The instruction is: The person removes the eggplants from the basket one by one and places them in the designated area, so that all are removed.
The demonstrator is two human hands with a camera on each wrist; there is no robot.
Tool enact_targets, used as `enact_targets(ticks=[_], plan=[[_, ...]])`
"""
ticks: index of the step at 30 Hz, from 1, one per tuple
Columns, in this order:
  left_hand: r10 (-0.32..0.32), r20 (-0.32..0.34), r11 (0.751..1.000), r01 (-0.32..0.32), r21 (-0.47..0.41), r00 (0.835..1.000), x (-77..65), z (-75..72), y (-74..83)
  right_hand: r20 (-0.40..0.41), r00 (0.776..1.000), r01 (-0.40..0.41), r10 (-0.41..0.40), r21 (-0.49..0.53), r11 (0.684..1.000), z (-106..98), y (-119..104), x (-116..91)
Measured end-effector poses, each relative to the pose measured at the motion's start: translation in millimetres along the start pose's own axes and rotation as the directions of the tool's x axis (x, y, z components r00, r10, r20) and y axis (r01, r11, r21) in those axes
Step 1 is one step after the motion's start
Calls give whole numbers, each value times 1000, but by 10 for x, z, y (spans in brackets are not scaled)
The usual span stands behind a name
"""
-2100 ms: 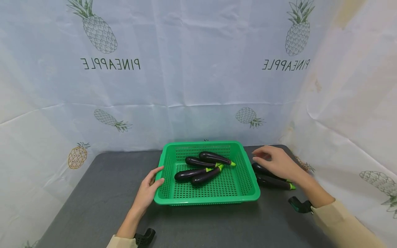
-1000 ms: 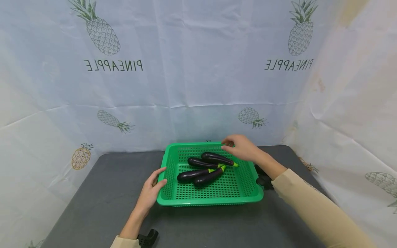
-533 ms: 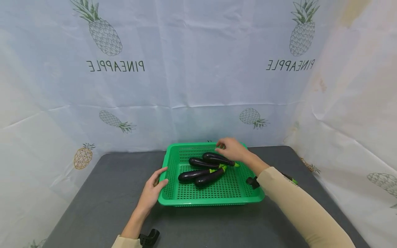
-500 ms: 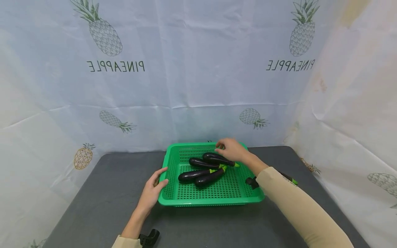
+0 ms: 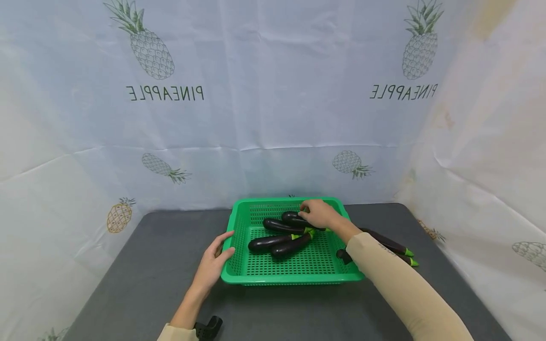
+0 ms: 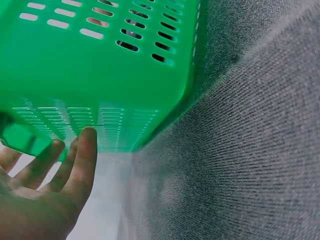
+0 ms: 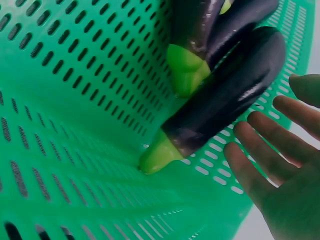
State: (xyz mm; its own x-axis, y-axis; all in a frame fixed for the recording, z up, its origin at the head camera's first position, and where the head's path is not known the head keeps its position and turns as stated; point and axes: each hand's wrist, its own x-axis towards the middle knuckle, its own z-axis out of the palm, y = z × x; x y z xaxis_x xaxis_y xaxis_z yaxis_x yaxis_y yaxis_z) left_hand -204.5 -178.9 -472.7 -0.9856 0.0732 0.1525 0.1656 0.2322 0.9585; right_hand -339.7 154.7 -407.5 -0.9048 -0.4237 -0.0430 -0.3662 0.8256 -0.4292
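A green plastic basket (image 5: 294, 279) with slotted walls stands on the table and holds several dark purple eggplants with green stems. My left hand (image 5: 209, 267) rests at its left rim; the left wrist view shows the fingers extended against the outer wall. Inside the basket, my right hand (image 5: 317, 214) is low over the far eggplant (image 5: 291, 217), hiding part of it. In the right wrist view its fingers (image 7: 265, 150) are spread and slightly bent beside an eggplant (image 7: 230, 90), with a gap between, holding nothing.
Two more eggplants (image 5: 390, 244) lie on the dark grey table (image 5: 273, 312) right of the basket, partly behind the right sleeve (image 5: 396, 279). A white pineapple-print cloth (image 5: 273, 118) hangs close behind the table and along its sides.
My right hand has come left from the eggplants beside the basket, in over the far rim, then down toward the far eggplant. The left hand stays at the rim; the view shifts slightly.
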Motion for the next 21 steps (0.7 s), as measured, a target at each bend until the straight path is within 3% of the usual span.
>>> enact_targets(ticks=[7,21], plan=[[-8,6,1000,8,-12,1000,3,14,-10,21,999,-26,26,-11,1000,65,76,-14],[-7,-15,1000,7,-8,1000,7,14,6,42,998,45,-47,47,998,66,81,-14]])
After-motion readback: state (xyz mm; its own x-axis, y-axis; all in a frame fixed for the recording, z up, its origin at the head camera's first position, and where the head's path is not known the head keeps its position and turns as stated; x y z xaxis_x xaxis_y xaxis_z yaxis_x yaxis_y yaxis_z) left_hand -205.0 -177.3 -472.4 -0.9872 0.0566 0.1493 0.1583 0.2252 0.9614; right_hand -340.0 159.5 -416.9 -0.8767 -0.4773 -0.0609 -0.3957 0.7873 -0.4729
